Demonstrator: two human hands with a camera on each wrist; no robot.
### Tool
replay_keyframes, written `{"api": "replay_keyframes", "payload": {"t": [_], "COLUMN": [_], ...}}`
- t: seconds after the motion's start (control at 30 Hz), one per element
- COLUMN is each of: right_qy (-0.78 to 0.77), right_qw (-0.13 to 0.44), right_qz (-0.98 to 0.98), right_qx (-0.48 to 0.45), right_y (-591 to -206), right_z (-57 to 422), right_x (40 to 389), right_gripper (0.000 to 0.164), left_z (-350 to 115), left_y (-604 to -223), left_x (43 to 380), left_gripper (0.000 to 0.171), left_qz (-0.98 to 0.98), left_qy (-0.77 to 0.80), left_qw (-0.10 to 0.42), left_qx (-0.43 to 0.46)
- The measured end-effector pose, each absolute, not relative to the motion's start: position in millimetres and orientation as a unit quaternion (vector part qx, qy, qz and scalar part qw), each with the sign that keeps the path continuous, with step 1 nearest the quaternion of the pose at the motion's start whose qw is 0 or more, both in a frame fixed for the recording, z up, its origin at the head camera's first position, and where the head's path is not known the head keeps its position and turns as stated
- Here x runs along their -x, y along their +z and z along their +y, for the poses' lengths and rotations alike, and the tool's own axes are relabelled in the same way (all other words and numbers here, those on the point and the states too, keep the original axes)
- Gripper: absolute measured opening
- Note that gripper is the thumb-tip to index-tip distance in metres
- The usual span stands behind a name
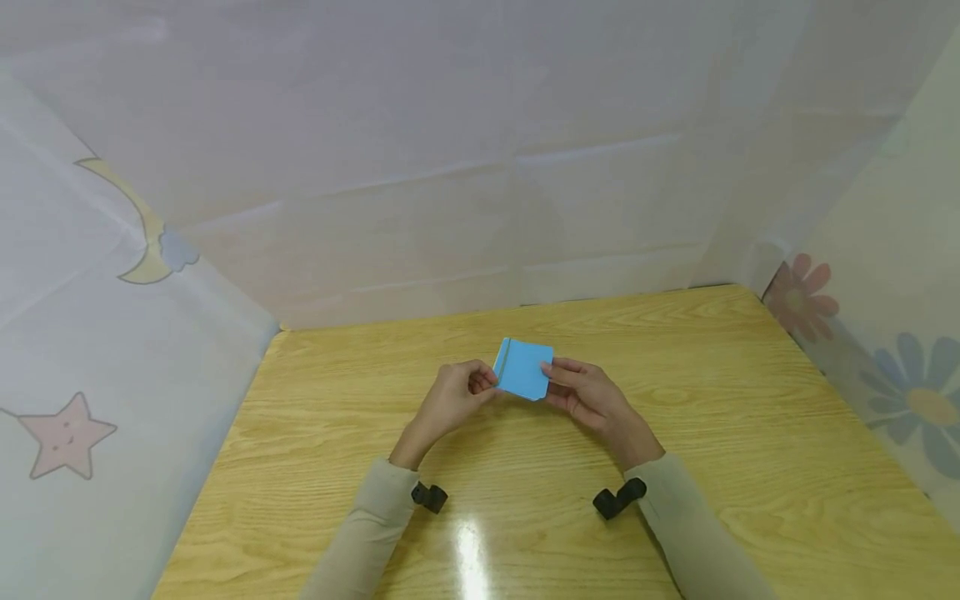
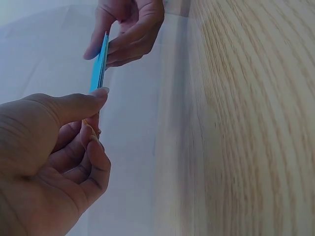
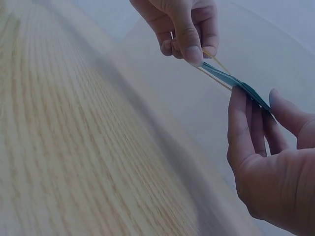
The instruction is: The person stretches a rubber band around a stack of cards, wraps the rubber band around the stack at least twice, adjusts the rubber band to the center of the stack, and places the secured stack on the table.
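Observation:
A thin stack of light blue square cards [image 1: 527, 372] is held up between the two hands, over the wooden table. Around its left end runs a yellowish rubber band [image 1: 505, 358]. My left hand [image 1: 453, 398] pinches the band at the near left corner of the stack, thumb against curled fingers. In the right wrist view the rubber band [image 3: 217, 63] stands off the cards toward the left fingertips. My right hand [image 1: 592, 402] grips the stack's right side, thumb on the top face and fingers underneath. Edge-on in the left wrist view, the cards [image 2: 100, 66] show several layers.
The wood-grain table [image 1: 337, 467] spreads below both forearms. A pale cloth backdrop [image 1: 420, 208] rises behind it, with printed side panels at left and right. Small black wrist mounts [image 1: 430, 497] sit at both sleeve cuffs.

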State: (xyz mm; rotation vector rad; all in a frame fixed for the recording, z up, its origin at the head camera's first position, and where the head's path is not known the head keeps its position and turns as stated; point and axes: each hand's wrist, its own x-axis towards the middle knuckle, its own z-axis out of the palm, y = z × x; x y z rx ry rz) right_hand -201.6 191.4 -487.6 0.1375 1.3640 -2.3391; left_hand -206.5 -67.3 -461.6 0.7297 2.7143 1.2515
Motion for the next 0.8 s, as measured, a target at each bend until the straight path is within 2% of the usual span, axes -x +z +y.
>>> {"api": "replay_keyframes", "payload": {"t": [0.17,0.27,0.5,0.8], "right_qy": [-0.854,-0.856,-0.842,-0.826], "right_qw": [0.219,0.22,0.176,0.131], "right_qz": [0.471,0.467,0.505,0.54], "right_qx": [-0.034,-0.032,-0.079,-0.095], "right_y": [-488.4,-488.3,-486.9,-482.9], "right_z": [194.7,195.8,194.4,191.5], "right_x": [201.0,200.9,199.5,195.9], "right_gripper": [0.025,0.016,0.017,0.02], "left_z": [-66.6,-66.6,-64.8,-62.3], "left_y": [-461.8,-461.2,-460.3,-462.2], "left_x": [206.8,206.6,206.6,202.6], "left_gripper": [0.009,0.009,0.01,0.007], "left_qz": [0.881,0.88,0.882,0.884], "left_qy": [0.408,0.41,0.405,0.405], "left_qw": [0.033,0.032,0.021,0.018], "left_qx": [-0.236,-0.239,-0.241,-0.234]}}
